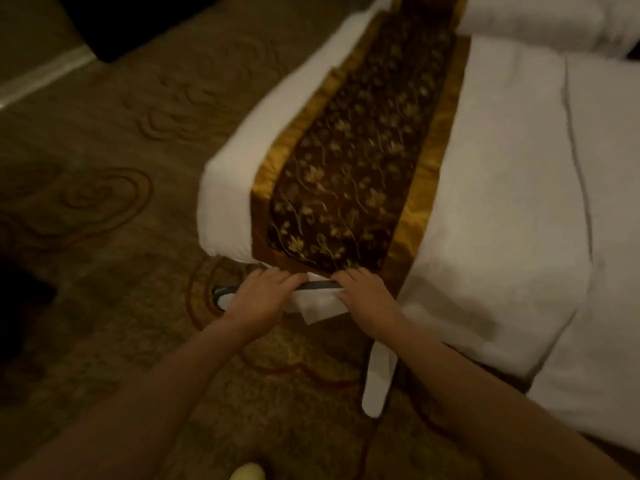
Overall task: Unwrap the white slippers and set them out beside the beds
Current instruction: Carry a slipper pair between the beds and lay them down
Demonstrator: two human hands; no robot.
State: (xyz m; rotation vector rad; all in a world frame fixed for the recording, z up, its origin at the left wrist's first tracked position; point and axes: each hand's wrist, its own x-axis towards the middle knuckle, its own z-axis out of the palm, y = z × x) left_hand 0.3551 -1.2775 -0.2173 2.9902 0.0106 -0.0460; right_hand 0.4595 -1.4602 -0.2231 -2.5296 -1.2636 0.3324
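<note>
My left hand [263,294] and my right hand [363,294] both grip a flat white slipper [315,299] with a dark sole edge, held just above the carpet at the foot corner of the bed [512,209]. The slipper's heel end [221,296] sticks out past my left hand. A loose white flap, wrapper or slipper upper, hangs below between my hands. A second white slipper [377,379] lies on the carpet against the bed's side, under my right forearm.
A brown and gold floral runner [349,168] crosses the foot of the white bed. Patterned brown carpet [104,202] covers the floor to the left. A dark piece of furniture [114,22] stands at the top left by a pale baseboard. A yellowish toe shows at the bottom edge.
</note>
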